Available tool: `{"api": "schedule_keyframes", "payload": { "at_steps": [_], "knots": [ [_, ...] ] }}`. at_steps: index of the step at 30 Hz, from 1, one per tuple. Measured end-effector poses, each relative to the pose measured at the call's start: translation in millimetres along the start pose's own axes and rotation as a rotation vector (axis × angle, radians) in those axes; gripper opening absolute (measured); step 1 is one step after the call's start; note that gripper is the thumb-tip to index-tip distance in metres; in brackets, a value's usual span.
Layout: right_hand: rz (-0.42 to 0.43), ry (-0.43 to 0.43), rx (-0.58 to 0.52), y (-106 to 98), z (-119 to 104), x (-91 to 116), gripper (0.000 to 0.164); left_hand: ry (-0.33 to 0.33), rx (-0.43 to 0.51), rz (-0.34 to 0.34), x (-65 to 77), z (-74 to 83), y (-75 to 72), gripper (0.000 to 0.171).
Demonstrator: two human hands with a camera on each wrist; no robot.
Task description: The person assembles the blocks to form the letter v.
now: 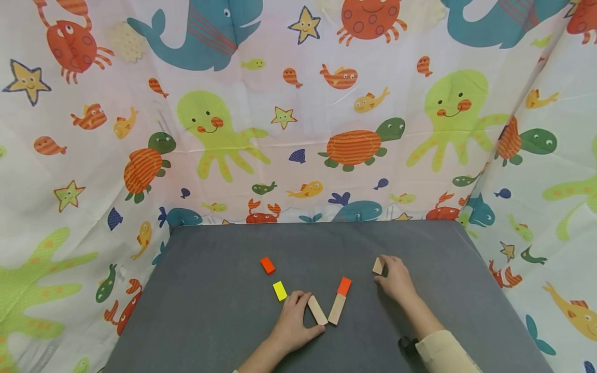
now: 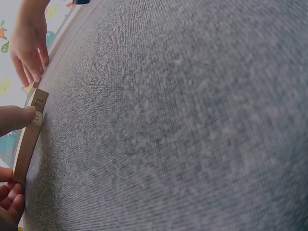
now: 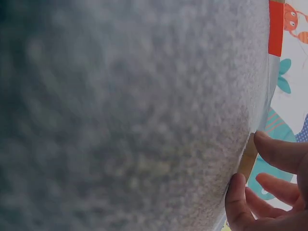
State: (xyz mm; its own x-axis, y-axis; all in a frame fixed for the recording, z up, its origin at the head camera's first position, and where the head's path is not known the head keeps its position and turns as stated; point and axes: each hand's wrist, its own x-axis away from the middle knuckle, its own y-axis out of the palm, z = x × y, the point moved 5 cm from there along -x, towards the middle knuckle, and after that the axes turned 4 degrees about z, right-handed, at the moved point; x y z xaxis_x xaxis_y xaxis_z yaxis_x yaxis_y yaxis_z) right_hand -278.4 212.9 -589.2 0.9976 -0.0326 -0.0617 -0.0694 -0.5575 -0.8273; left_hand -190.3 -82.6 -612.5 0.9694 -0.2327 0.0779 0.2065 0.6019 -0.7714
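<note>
My left hand spans a plain wooden block, thumb at its near end and fingertips at its far end. In the left wrist view the left thumb lies on this block, which has printed marks on its end. My right hand holds a smaller wooden block between thumb and fingers, farther back and to the right. The right wrist view shows that block partly hidden by the fingertips. Between the hands, another wooden block meets an orange-red block end to end, forming a V with the left-hand block.
A yellow block lies just beyond the left fingers, with a second orange-red block behind it. A dark object sits by the right sleeve. The grey tabletop ends at a printed sea-animal curtain.
</note>
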Motion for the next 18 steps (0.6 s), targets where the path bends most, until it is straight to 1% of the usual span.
{"api": "schedule_keyframes", "payload": {
  "at_steps": [3,7,9,14,18],
  "knots": [
    [0.007,-0.029,0.001,0.6,-1.0,-1.2,0.064,-0.001,0.003,-0.001,0.2,0.3,0.2,0.086],
    [0.003,-0.033,0.006,1.1,-1.9,-2.5,0.058,0.003,0.006,0.003,0.6,1.2,-0.4,0.086],
    [-0.003,-0.016,-0.004,1.4,-1.5,-3.3,0.057,0.004,0.002,0.005,0.8,1.6,-0.9,0.085],
    [-0.016,0.048,-0.041,2.5,2.2,-5.7,0.061,-0.004,0.005,0.003,0.9,2.2,-1.4,0.085],
    [-0.023,0.063,-0.07,2.0,2.1,-5.0,0.061,-0.009,0.011,-0.005,0.4,1.8,-0.4,0.086]
  ]
}}
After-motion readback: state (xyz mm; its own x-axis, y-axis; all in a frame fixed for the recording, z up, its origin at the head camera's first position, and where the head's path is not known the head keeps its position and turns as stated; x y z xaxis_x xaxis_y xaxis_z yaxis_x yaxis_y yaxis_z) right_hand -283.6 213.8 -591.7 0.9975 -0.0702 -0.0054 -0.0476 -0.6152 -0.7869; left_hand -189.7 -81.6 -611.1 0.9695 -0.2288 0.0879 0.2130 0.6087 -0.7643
